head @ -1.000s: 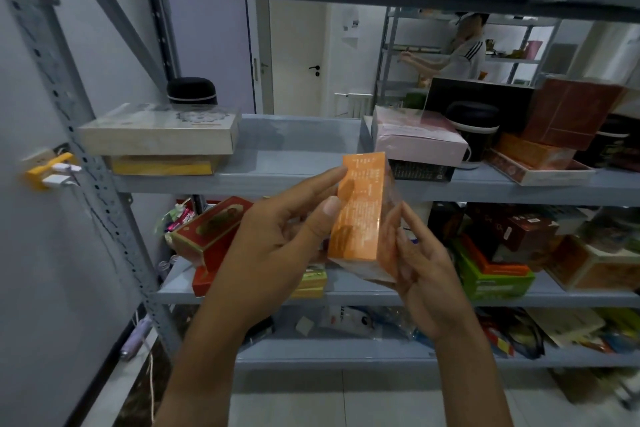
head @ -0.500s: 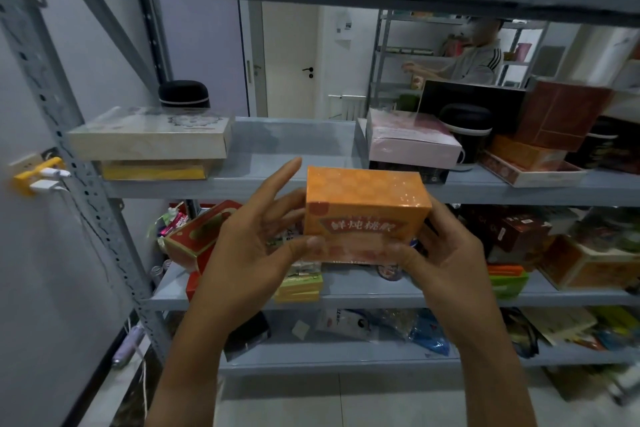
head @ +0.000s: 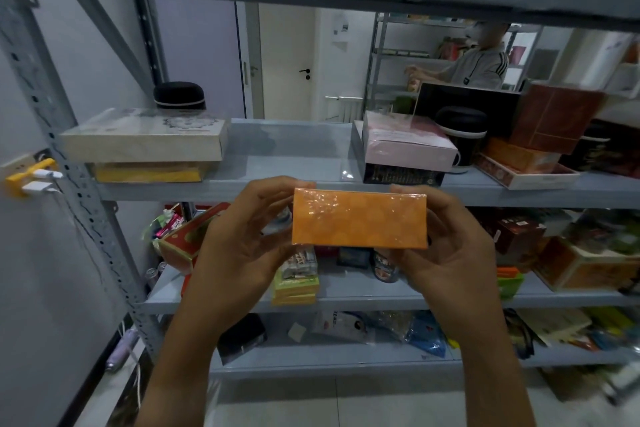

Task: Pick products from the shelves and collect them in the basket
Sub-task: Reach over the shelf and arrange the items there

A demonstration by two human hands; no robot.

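Orange box lies level between both hands, left hand and right hand each holding one end.

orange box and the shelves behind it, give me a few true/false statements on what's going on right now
1. Both hands hold the orange box, left hand at one end, right hand at the other. True.
2. The orange box lies in a basket. False: it is held in the air in front of the shelves; no basket is in view.
3. A pale flat box lies on top of a yellow box on the shelf. True.
4. The orange box is open, its contents showing. False: it is closed, in shiny wrap.
5. The pink box stands on the floor. False: it sits on a dark box on the shelf.
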